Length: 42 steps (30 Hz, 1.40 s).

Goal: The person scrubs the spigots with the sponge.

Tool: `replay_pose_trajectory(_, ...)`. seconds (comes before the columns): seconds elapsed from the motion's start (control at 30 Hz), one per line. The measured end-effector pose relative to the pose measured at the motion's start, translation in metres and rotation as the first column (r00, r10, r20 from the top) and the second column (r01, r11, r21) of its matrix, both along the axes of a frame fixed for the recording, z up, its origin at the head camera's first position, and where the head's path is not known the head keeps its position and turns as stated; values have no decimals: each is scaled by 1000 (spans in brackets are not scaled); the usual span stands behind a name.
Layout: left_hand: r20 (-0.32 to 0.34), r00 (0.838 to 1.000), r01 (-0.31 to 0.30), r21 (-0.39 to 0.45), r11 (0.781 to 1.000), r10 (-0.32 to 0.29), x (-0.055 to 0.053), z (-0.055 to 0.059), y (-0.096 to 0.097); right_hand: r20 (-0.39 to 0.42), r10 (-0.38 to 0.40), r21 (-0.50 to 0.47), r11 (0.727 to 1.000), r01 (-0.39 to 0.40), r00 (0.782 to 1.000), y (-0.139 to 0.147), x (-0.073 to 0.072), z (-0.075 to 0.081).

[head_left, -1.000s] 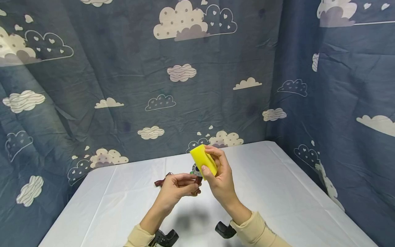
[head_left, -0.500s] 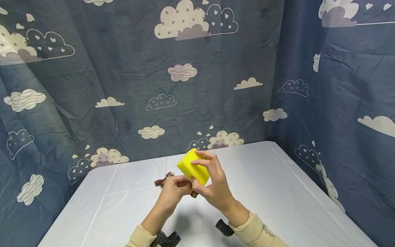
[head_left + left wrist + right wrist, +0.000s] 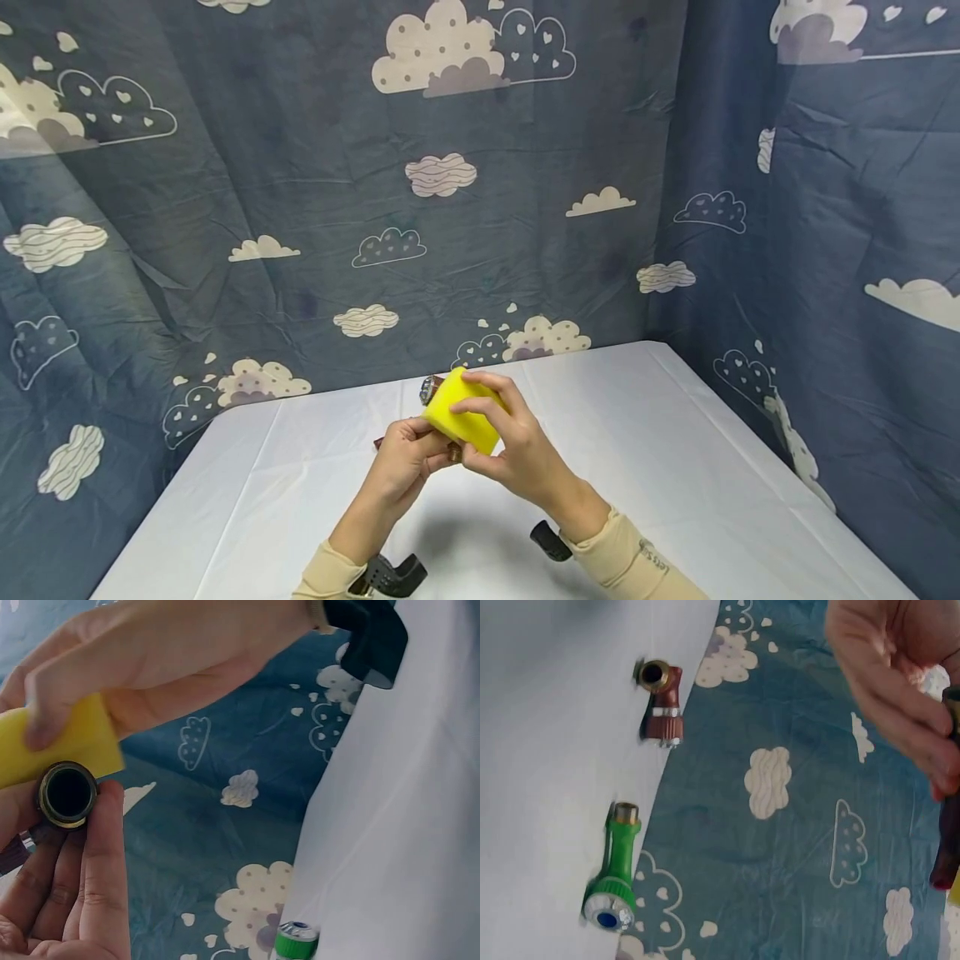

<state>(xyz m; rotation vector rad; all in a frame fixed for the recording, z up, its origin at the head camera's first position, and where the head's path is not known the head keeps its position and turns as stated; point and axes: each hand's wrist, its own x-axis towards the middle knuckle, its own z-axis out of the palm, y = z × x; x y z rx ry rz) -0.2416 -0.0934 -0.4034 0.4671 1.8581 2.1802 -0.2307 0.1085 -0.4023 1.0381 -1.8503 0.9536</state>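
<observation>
My left hand (image 3: 396, 468) holds a brown pipe fitting by its brass-rimmed end (image 3: 67, 796), whose round dark opening faces the left wrist camera. The fitting's chrome end (image 3: 430, 389) shows past the sponge in the head view. Pinched between thumb and fingers of my right hand (image 3: 525, 450) is a yellow sponge (image 3: 471, 415), folded against the fitting and covering most of it. Both hands are raised over the table. In the right wrist view, the left hand (image 3: 904, 694) and part of the dark brown fitting (image 3: 949, 832) appear at the right edge.
On the white-covered table (image 3: 637, 467) lie another brown angled fitting (image 3: 665, 712) with a brass end and a green fitting (image 3: 619, 859) with a silver, blue-centred cap. A dark blue cloud-print curtain (image 3: 300, 167) surrounds the back and sides.
The sponge has shifted left and down onto the fitting, its broad side turning toward the head camera. The left hand has moved slightly left; the fitting's chrome end now emerges at the sponge's upper left.
</observation>
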Motion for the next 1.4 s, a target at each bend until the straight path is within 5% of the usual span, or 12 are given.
replay_pose_trajectory(0.33,15,998,52,52,997,-53,-2,7,-7,-29,-56,33,998,57,998,10,-6,0)
replay_pose_trajectory(0.67,12,991,128,115,985,-131,-1,9,-8,-2,-153,-86,985,152,988,18,-13,-3)
replay_pose_trajectory(0.83,28,990,137,125,983,-141,0,10,-9,143,-159,-215,959,187,977,19,-13,-1)
replay_pose_trajectory(1.03,25,993,113,104,988,-116,0,11,-9,407,-32,-337,924,182,913,13,-7,4)
replay_pose_trajectory(1.13,19,994,102,90,991,-104,0,11,-8,421,-17,-342,923,176,907,10,-5,4)
replay_pose_trajectory(1.4,-51,994,100,79,992,-96,1,9,-5,353,-58,-328,927,181,934,3,0,3)
